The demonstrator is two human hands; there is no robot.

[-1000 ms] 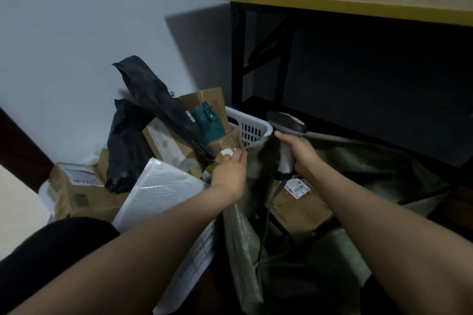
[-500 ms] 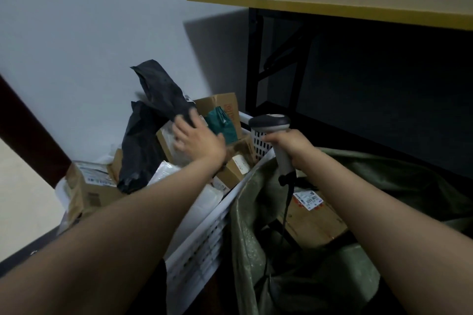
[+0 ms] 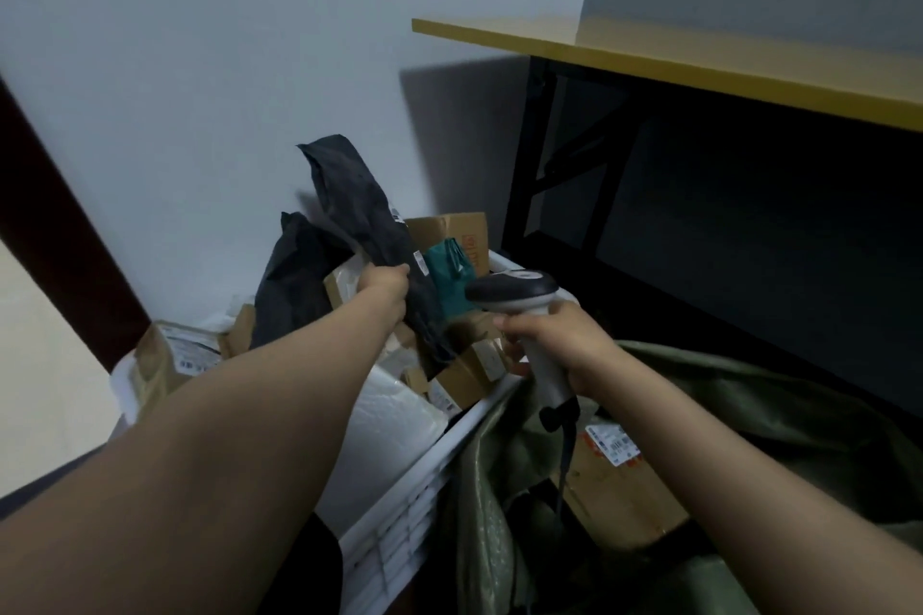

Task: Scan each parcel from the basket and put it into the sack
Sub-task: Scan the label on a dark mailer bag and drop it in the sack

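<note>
A white slatted basket [image 3: 419, 479] on the left is heaped with parcels: brown cartons, a white padded mailer [image 3: 394, 425], a teal packet [image 3: 452, 270] and black poly bags. My left hand [image 3: 384, 287] grips a long black poly-bag parcel [image 3: 369, 225] that sticks up out of the heap. My right hand [image 3: 559, 340] holds a handheld scanner [image 3: 519, 297] by its pale handle, its dark head just right of the black parcel. Below it, an olive-green sack [image 3: 779, 420] lies open with a labelled brown carton [image 3: 619, 489] inside.
A yellow-topped table [image 3: 699, 60] on black legs stands behind the sack, dark underneath. A pale wall rises behind the basket. A dark brown strip [image 3: 65, 235] runs diagonally at the left. The scanner's cable hangs down into the sack.
My left hand has gone from the small carton at the basket's rim up to the black poly-bag parcel and closed on it. My right hand has lifted the scanner toward the basket.
</note>
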